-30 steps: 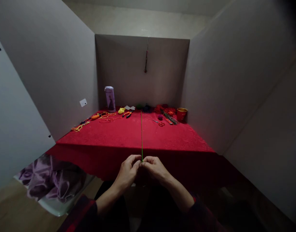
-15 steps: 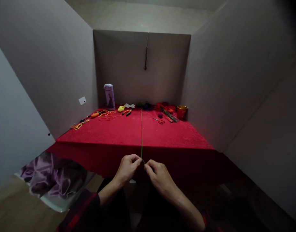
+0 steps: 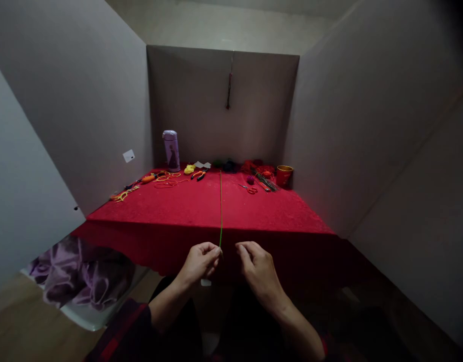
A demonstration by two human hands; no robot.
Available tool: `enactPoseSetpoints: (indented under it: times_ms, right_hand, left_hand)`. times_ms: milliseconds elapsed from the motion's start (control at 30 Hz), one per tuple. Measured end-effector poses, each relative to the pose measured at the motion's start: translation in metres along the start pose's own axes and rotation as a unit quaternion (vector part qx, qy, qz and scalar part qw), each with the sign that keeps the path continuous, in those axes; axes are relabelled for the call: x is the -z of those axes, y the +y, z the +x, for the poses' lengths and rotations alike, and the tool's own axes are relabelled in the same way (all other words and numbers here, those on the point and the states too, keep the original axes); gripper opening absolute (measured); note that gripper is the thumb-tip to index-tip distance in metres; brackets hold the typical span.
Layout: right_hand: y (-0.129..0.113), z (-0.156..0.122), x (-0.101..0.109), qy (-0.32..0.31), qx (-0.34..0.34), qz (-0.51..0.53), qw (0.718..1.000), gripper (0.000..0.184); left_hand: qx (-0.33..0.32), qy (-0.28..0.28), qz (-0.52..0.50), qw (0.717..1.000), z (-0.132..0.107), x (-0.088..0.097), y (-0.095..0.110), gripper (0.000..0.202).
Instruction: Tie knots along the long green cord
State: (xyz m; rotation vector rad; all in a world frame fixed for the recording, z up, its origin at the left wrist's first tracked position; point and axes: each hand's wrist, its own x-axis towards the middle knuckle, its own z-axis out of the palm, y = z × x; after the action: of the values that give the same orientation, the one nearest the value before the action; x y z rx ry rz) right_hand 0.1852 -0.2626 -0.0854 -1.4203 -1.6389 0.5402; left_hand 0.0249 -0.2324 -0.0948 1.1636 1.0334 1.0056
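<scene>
Where the green cord (image 3: 221, 211) runs forward | left hand (image 3: 198, 262) pinches its near end | right hand (image 3: 259, 267) apart, rightward; hold unclear

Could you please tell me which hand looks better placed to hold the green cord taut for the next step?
Probably the left: the left hand pinches the near part of the green cord, which runs straight over the red cloth, while the right hand sits apart from the cord.

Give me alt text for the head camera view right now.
A left hand pinches a straight green cord stretching over a red-covered table, the right hand apart from it. Beyond are scissors, pliers and a purple bottle.
</scene>
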Motion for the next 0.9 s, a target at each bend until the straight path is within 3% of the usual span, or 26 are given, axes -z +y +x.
enactPoseSetpoints:
  times_ms: [100, 167, 300, 500, 600, 733, 833, 900]
  right_hand:
    - [-0.010, 0.013, -0.016, -0.132, -0.035, 0.138, 0.981, 0.032]
    - [-0.010, 0.020, -0.026, -0.196, -0.045, 0.151, 0.968, 0.039]
    - [-0.002, 0.029, -0.032, -0.153, -0.010, 0.074, 0.985, 0.042]
    - [0.001, 0.032, -0.030, -0.136, 0.014, 0.050, 0.989, 0.027]
    - [0.000, 0.033, -0.033, -0.138, -0.006, 0.084, 0.987, 0.026]
    - [0.002, 0.033, -0.040, -0.158, -0.071, 0.145, 0.974, 0.027]
    - [0.004, 0.031, -0.042, -0.187, -0.109, 0.174, 0.961, 0.024]
    - [0.004, 0.029, -0.040, -0.202, -0.127, 0.197, 0.951, 0.020]
  left_hand:
    - [-0.012, -0.001, 0.011, 1.000, -0.001, -0.001, 0.002, 0.037]
    - [-0.017, 0.004, 0.026, 1.000, -0.002, 0.000, 0.004, 0.037]
    - [-0.030, 0.017, 0.081, 0.996, -0.003, 0.005, 0.004, 0.034]
    - [-0.114, 0.043, 0.220, 0.968, -0.007, 0.011, 0.003, 0.023]
    - [-0.171, 0.061, 0.330, 0.926, -0.012, 0.012, 0.006, 0.022]
    - [-0.252, 0.109, 0.504, 0.819, -0.026, 0.010, 0.000, 0.023]
    - [-0.278, 0.091, 0.601, 0.744, -0.037, 0.007, -0.012, 0.025]
    - [-0.285, 0.064, 0.622, 0.726, -0.042, 0.005, -0.017, 0.026]
